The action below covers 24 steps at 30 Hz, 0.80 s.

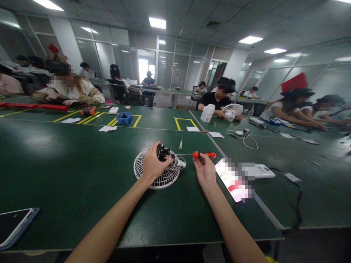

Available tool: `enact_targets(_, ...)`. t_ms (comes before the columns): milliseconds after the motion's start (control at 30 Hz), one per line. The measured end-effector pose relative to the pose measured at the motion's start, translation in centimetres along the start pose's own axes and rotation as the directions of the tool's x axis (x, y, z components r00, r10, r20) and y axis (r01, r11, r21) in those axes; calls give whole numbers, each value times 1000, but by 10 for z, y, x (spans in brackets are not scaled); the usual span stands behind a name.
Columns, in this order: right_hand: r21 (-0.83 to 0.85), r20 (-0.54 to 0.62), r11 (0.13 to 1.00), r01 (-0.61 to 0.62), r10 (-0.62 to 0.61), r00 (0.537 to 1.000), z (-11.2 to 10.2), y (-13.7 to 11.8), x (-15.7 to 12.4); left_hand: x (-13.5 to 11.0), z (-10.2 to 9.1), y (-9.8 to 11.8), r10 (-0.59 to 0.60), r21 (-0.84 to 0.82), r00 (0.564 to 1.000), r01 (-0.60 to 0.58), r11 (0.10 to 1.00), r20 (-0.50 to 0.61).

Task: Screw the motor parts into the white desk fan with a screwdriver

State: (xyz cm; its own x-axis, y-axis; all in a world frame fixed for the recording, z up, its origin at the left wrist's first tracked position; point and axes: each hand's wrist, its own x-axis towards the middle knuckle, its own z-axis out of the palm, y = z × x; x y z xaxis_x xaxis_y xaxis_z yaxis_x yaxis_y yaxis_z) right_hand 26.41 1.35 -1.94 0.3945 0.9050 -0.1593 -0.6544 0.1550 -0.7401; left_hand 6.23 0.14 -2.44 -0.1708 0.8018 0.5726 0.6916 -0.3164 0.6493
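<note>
My left hand (155, 163) is closed around a black fan motor (163, 152) that sits on a round white fan grille (161, 180) lying on the green table. White wires and a small white part (179, 163) show at the motor's right side. In my right hand (205, 168) is a screwdriver (204, 155) with a red and black handle, held level by the fingers. Its thin shaft points left, and the tip reaches the motor's right side; whether it sits in a screw I cannot tell. A small pale screwdriver (180, 143) lies just beyond the grille.
Right of my right hand lie a lit phone (233, 182) and a white device (263, 171) with a dark cable. Another phone (15, 224) is at the near left. A blue bin (124, 117) stands farther back. Across the table, a person (219, 96) holds a white fan part.
</note>
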Motion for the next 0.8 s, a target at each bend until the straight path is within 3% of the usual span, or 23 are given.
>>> enact_targets(200,-104,-58,994,-7,1,998,-1,5,0,0,1,-1,1,7,1000,-1,1000,1)
enact_targets(500,73,3,997,-26,26,1000,-2,4,4,-1,3,-4,13,-7,1000,-13,1000,-5)
enact_targets(633,54,33,999,0,-2,999,-1,3,4,-1,3,-4,11,-6,1000,-11,1000,-8)
enact_targets(800,22,-33,1000,22,-21,999,1,1,-1,-1,3,-4,14,0,1000,-14,1000,-4)
